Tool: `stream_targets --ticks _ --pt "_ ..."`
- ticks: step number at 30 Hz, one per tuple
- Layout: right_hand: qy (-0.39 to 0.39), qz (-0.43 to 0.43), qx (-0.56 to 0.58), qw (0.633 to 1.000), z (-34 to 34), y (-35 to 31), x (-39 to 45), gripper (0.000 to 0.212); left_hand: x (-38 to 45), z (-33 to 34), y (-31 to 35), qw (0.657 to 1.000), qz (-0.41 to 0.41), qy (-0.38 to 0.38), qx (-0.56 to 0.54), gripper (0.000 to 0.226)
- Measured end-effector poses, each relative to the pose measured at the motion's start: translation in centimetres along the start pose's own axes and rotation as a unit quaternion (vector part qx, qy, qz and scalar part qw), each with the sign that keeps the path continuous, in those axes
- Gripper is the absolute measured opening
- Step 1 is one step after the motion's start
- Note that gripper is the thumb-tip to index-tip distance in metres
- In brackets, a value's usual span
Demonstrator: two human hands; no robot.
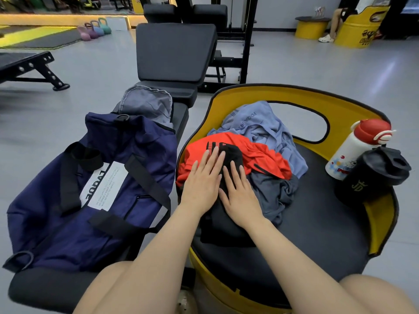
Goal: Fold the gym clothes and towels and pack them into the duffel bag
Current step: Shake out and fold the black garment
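step: folding black garment (229,214) on chair (317,223) | grip: left hand (200,182), right hand (241,193) flat, pressing, gripping nothing | next: likely lift into bag (90,189)

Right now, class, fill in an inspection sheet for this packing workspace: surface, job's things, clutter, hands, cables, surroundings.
Surface: black cushioned seat with a yellow back.
Job's things: black garment, red garment, blue garment and grey garment heaped on the seat; navy duffel bag on a bench alongside.
Clutter: white bottle and black shaker on the seat.
Hands: left hand and right hand press flat on the black garment.
Cables: nothing seen.
Surroundings: kettlebells, gym floor.
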State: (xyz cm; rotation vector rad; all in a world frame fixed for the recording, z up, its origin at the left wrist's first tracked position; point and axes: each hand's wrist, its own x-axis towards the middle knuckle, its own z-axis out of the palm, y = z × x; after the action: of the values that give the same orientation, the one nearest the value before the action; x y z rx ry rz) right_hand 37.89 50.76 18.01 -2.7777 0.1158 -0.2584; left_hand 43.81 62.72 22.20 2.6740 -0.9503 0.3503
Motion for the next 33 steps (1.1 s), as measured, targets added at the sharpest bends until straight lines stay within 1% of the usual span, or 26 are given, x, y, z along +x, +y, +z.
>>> stream_targets --ticks 3,4,5,6,8,10,12,13,14,15,16,17,19,20,22,24,27,31,33 --pt "-0.004 -0.004 -0.009 1.000 0.2 0.3 0.1 0.072 0.2 0.6 -0.4 0.998 0.028 0.037 0.037 0.067" --pt "-0.004 -0.004 -0.010 1.000 0.2 0.3 0.1 0.073 0.3 0.8 -0.6 0.999 0.023 0.026 0.041 0.066" --pt "-0.005 -0.005 -0.010 1.000 0.2 0.4 0.1 0.073 0.5 1.1 -0.9 0.999 0.003 0.009 0.040 0.063" --pt "-0.006 -0.008 -0.011 1.000 0.2 0.4 0.1 0.073 0.6 1.3 -1.2 0.999 -0.035 -0.017 0.019 0.060" --pt "-0.011 -0.016 -0.013 1.000 0.1 0.4 0.0 0.072 0.8 1.5 -1.3 0.987 -0.133 -0.046 -0.074 0.061" --pt "-0.010 -0.022 0.014 1.000 -0.1 0.5 0.0 0.070 0.9 1.6 -1.0 0.965 -0.202 -0.031 -0.166 0.064" --pt "0.014 -0.004 0.107 0.994 -0.7 0.2 0.2 0.057 1.0 1.3 -0.5 0.943 -0.257 0.019 -0.211 0.063" --pt "0.047 0.015 0.165 0.985 -1.0 0.2 0.3 0.050 1.1 1.1 -0.3 0.927 -0.291 0.032 -0.237 0.060" --pt "0.088 0.039 0.216 0.972 -1.3 0.0 0.4 0.046 1.2 0.7 -0.2 0.906 -0.327 0.024 -0.269 0.057" --pt "0.120 0.074 0.256 0.956 -1.6 0.0 0.6 0.044 1.2 0.5 -0.1 0.885 -0.358 -0.004 -0.299 0.057" --pt "0.134 0.117 0.287 0.941 -1.9 0.0 0.8 0.046 1.3 0.4 -0.1 0.867 -0.379 -0.035 -0.321 0.059" --pt "0.126 0.163 0.312 0.927 -2.3 0.0 1.0 0.050 1.2 0.3 -0.2 0.856 -0.391 -0.058 -0.335 0.060" --pt "0.081 0.225 0.339 0.910 -2.9 0.1 1.4 0.053 1.2 0.2 -0.5 0.844 -0.399 -0.075 -0.352 0.062" --pt "0.065 0.234 0.344 0.907 -3.1 0.1 1.5 0.050 1.2 0.2 -0.6 0.839 -0.402 -0.077 -0.358 0.063" --pt "0.063 0.231 0.362 0.901 -3.3 0.1 1.9 0.042 1.2 0.2 -0.9 0.833 -0.407 -0.077 -0.367 0.065" --pt "0.068 0.239 0.398 0.883 -3.3 0.2 2.2 0.034 1.1 0.1 -0.9 0.823 -0.409 -0.067 -0.388 0.061" --pt "0.064 0.255 0.477 0.838 -3.5 0.4 2.4 0.022 0.8 0.0 -0.7 0.803 -0.407 -0.042 -0.433 0.056" --pt "0.066 0.253 0.576 0.774 -5.3 0.5 1.6 0.029 0.6 -1.0 0.2 0.781 -0.389 -0.041 -0.486 0.047" --pt "0.063 0.251 0.607 0.751 -6.2 0.7 0.9 0.032 0.4 -1.8 0.9 0.752 -0.369 -0.053 -0.544 0.033"
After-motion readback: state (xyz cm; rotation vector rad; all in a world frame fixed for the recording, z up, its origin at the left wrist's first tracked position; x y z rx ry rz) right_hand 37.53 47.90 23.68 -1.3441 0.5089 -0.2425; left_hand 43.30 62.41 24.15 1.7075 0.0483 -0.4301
